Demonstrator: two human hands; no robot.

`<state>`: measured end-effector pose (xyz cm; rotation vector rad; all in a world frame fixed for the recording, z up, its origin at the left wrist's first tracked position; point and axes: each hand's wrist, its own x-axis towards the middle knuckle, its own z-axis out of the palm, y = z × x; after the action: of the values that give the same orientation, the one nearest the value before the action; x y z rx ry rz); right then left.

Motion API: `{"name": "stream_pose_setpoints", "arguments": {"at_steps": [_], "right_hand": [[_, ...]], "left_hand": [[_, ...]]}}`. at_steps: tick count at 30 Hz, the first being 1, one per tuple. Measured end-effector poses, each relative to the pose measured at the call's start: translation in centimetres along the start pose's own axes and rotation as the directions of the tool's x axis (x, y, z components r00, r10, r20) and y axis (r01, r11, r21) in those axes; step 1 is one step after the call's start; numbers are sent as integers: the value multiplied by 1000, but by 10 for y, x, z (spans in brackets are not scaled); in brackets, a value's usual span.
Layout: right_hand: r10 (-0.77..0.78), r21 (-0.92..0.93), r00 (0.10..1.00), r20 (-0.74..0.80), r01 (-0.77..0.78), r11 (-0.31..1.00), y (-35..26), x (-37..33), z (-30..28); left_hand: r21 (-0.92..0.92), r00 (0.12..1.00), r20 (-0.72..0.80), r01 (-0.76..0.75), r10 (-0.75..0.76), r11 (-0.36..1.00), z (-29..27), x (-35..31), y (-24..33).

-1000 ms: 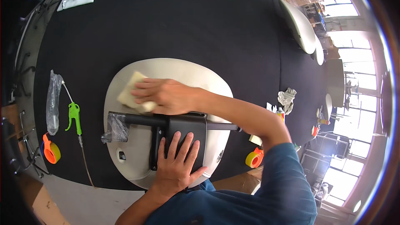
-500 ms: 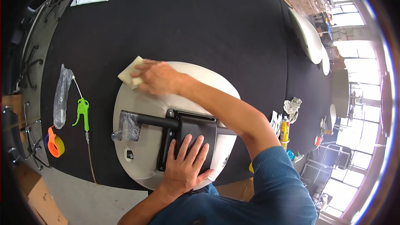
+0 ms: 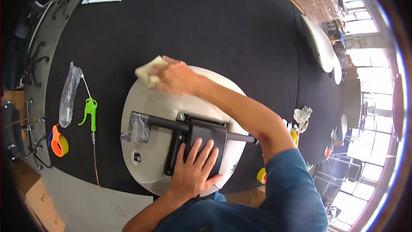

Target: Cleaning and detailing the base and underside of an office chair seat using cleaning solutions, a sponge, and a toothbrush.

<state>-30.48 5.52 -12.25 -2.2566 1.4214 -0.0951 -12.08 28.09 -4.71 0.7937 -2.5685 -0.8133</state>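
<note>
A light grey, rounded chair seat (image 3: 156,103) lies underside up on the black table, close to my body. Bolted to it is a black tilt mechanism (image 3: 208,131), with a lever wrapped in clear plastic (image 3: 139,127) sticking out to the left. My left hand (image 3: 195,167) rests flat on the mechanism's cover, fingers spread. Reaching across the seat, my right hand (image 3: 176,77) grips a pale yellow sponge (image 3: 147,72) at the seat's far left edge. Part of the sponge is covered by my fingers.
To the left lie a green air blow gun (image 3: 90,109) with its hose, a clear plastic-wrapped item (image 3: 71,94) and an orange tape dispenser (image 3: 57,141). A crumpled cloth (image 3: 303,117) and a yellow can (image 3: 294,134) stand right. Pale panels (image 3: 319,45) lie farther off.
The sponge in my right hand has shifted slightly along the seat's far left edge. My left hand stays on the mechanism. The whole view has shifted a little.
</note>
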Motion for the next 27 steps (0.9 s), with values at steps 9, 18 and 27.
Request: {"name": "stream_pose_setpoints", "arguments": {"at_steps": [9,18,27], "right_hand": [[-344,-132,937,61,350,928,-1,-52,-18],[-223,-40,939,-261,221,975,19,-10,25],[-150,31,984,-101,153,988,16,10,14]], "left_hand": [[-9,1000,-20,5,-5,1000,0,5,-1],[-21,1000,-17,25,-25,999,2,3,-2],[16,1000,-6,22,-22,1000,5,9,1]]}}
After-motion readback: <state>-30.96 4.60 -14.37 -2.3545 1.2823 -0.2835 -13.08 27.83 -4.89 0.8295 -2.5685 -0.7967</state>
